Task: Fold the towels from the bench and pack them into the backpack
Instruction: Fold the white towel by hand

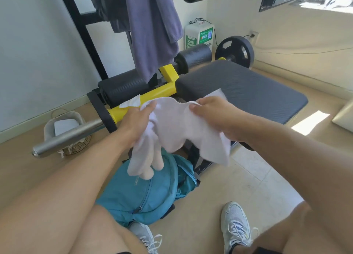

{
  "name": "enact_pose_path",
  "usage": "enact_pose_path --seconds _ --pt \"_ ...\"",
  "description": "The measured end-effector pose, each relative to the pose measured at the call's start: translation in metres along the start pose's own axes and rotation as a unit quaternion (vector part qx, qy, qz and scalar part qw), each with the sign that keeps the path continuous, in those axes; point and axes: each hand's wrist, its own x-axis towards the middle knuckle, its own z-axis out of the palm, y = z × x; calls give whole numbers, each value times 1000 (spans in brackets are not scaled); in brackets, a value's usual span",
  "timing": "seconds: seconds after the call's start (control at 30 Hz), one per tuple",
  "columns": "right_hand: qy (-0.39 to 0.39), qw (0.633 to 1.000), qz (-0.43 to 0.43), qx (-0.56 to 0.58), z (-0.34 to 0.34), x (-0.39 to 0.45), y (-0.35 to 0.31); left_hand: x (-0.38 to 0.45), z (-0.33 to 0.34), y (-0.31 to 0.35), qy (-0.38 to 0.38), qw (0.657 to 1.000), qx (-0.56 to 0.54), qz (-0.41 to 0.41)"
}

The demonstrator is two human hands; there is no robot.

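A white towel hangs crumpled between both hands above the floor. My left hand grips its left part, and a bunch of cloth droops below that hand. My right hand pinches the upper right edge. Directly beneath the towel, a teal backpack lies on the floor against my left leg, with its top under the hanging cloth. Just beyond my hands is the dark grey padded bench. A purple-grey towel hangs from the rack at the upper middle.
The bench's yellow frame and a steel bar jut out to the left. A woven basket stands on the floor at left. A weight plate and a white charging box stand by the far wall. My sneakers are below.
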Motion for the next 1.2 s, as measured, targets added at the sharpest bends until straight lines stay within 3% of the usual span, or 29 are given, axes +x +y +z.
enact_pose_path --seconds 0.07,0.13,0.23,0.37,0.5,0.67,0.87,0.97,1.2 --pt "-34 992 19 120 6 -4 0 1 6 2 -43 999 -20 20" --pt "-25 985 27 168 8 -4 0 -13 12 13 -69 996 -20 49" --pt "4 994 29 107 12 -1 5 -27 18 18 -103 991 -58 61" --pt "-25 998 31 58 26 2 16 -32 23 23 -141 981 -118 64" --pt "0 1000 -6 -14 36 2 16 -28 25 22 -176 976 -80 103" --pt "12 1000 -2 14 36 10 18 -23 23 20 -133 981 -61 127" --pt "73 988 -26 134 37 16 15 -17 24 11 -133 991 -18 0" --pt "104 980 -52 159 35 16 13 -18 23 11 -126 992 -14 -22" --pt "102 990 -85 56 30 17 12 -9 17 18 73 980 77 166"
